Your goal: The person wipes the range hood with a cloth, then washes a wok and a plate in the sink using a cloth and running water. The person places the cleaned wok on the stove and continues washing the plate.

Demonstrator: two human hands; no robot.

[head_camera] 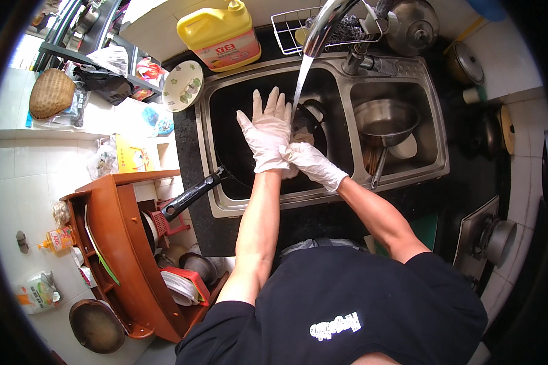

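Observation:
My left hand [268, 134], in a white disposable glove, is raised over the left sink basin with its fingers spread. With thumb and fingers, my right hand [317, 164], gloved the same way, pinches the left glove's cuff near the wrist. A large black wok [237, 150] lies in the basin below, its black handle [194, 194] sticking out over the near left rim. Water [301, 82] runs from the chrome faucet [326, 25] just beside my left fingers. Partly hidden between the hands is a beige cloth-like thing [304, 136].
A metal saucepan [386, 121] sits in the right basin [427, 150]. Behind the sink stand a yellow detergent jug [221, 39] and a white wire rack [285, 32]. A patterned plate [182, 86] rests at the left corner. A wooden cabinet [132, 255] with kitchenware is at left.

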